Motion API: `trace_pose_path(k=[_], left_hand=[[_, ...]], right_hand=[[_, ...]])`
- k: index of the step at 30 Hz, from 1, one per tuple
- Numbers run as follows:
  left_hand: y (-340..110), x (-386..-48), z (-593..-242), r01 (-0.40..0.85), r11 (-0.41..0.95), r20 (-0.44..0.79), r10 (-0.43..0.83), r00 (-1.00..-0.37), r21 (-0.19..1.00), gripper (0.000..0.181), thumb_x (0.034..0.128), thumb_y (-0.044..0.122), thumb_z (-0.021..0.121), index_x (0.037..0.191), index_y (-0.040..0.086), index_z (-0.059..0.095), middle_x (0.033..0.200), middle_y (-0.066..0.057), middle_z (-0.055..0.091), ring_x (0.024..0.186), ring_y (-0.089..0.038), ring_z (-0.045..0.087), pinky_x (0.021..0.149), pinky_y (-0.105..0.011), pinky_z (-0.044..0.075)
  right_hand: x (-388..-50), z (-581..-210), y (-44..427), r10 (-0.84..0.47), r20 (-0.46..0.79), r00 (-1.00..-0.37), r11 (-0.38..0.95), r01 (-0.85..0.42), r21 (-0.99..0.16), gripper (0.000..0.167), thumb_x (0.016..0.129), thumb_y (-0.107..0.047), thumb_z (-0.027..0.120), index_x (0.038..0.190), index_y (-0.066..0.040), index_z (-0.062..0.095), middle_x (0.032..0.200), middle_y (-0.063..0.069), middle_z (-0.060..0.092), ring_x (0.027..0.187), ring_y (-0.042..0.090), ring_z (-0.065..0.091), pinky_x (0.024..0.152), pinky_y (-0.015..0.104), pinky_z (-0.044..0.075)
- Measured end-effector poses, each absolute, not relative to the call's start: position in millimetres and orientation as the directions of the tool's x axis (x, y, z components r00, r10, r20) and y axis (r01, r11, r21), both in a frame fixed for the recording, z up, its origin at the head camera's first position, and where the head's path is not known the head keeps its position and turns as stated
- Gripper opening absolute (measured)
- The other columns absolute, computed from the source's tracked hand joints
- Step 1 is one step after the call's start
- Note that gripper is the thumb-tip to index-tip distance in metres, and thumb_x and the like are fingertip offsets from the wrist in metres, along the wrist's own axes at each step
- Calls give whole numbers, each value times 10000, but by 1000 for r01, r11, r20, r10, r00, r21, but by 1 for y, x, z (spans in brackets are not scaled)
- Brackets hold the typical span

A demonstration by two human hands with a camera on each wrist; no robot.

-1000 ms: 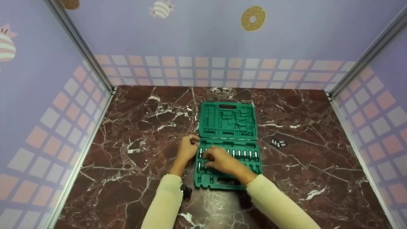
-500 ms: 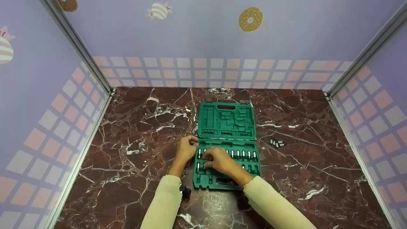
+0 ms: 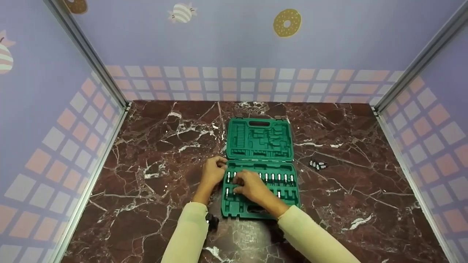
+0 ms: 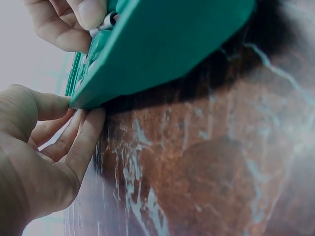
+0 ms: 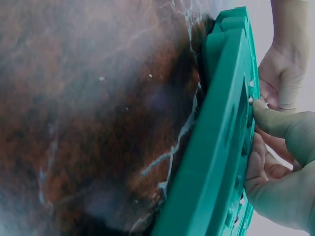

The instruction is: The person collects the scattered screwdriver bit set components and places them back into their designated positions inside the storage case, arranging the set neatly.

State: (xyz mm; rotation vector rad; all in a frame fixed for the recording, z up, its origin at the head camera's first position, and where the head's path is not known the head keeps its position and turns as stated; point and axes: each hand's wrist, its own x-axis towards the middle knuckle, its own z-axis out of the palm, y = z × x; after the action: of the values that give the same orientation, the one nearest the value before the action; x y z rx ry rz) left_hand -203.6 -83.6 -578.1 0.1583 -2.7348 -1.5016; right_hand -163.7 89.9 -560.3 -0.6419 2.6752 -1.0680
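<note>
A green tool case lies with its moulded lid folded back on the marbled tabletop. Silver socket bits stand in slots along its upper row, and a few sit in the lower row. My left hand pinches the case's left edge, thumb above and fingers below in the left wrist view. Over the left part of the slots, my right hand has thumb and fingers curled, pinching a small socket bit partly visible in the left wrist view. That hand covers several slots.
A small cluster of loose socket bits lies on the marbled tabletop to the right of the case. Patterned panels enclose the back and both sides. A small black device sits at the left wrist.
My right hand stays over the left slots with only a slight shift of its fingers. The left hand keeps its place on the case edge. The head view has shifted slightly.
</note>
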Motion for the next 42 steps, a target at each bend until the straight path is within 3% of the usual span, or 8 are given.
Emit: trace_pose_path(k=[6, 23, 35, 42], left_hand=[[-85, -204, -577, -99, 525, -56, -96, -994, 846, 137, 909, 2, 706, 1013, 64, 770, 952, -99, 762, 903, -269, 710, 833, -445, 566], [-84, -203, -576, -68, 516, -22, -95, -995, 854, 147, 900, -13, 701, 1008, 52, 775, 923, -103, 763, 885, -278, 713, 814, -445, 566], [-84, -202, -577, -73, 500, -34, -88, -996, 863, 140, 903, -15, 697, 1005, 45, 771, 935, -117, 759, 890, -286, 709, 812, -448, 569], [-84, -202, -577, -63, 526, -21, -86, -996, 848, 131, 895, -11, 704, 1000, 33, 768, 931, -122, 754, 883, -286, 702, 814, -453, 563]], right_hand=[[-162, -561, 87, -444, 23, -896, 646, -338, -684, 144, 840, -91, 851, 934, -46, 751, 898, 69, 669, 809, 197, 636, 703, 317, 532], [-165, -562, 98, -474, -15, -880, 593, -306, -745, 130, 885, -135, 823, 985, -91, 754, 946, 38, 670, 836, 160, 644, 731, 313, 550], [-161, -555, 127, -505, 14, -863, 430, -266, -863, 296, 913, -107, 787, 1195, -54, 712, 1165, 90, 696, 1056, 270, 687, 895, 384, 583], [-157, -548, 147, -466, 35, -884, 392, -242, -888, 377, 928, -132, 774, 1290, -94, 676, 1280, 96, 691, 1203, 293, 661, 1021, 480, 535]])
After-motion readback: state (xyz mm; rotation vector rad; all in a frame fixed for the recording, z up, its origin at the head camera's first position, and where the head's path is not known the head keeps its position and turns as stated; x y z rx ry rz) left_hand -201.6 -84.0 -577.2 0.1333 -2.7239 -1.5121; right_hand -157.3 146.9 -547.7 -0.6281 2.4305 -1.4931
